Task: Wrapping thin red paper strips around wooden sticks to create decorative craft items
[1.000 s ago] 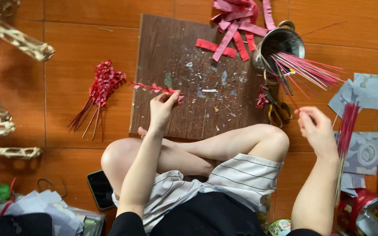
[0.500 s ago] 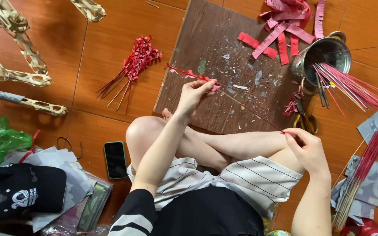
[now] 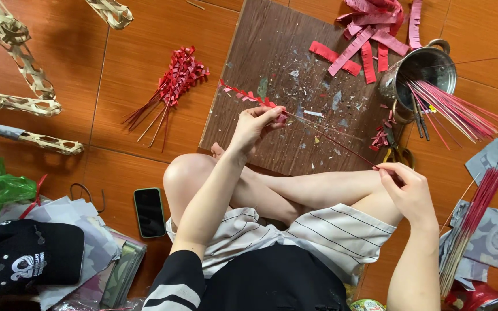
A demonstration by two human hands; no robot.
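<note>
My left hand pinches a thin stick where a red fringed paper strip is wound on it, over the dark wooden board. My right hand grips the stick's lower end above my knee. The stick slants between both hands. A bundle of finished red-wrapped sticks lies on the orange floor left of the board.
A metal pot holds pink sticks at the board's right edge, with red paper strips behind it and scissors near it. More sticks lie at right. A phone, black cap and woven bamboo frames are at left.
The view has swung right and down. My right hand came in from the far right and took hold of the stick's lower end, while my left hand kept the red-wrapped end.
</note>
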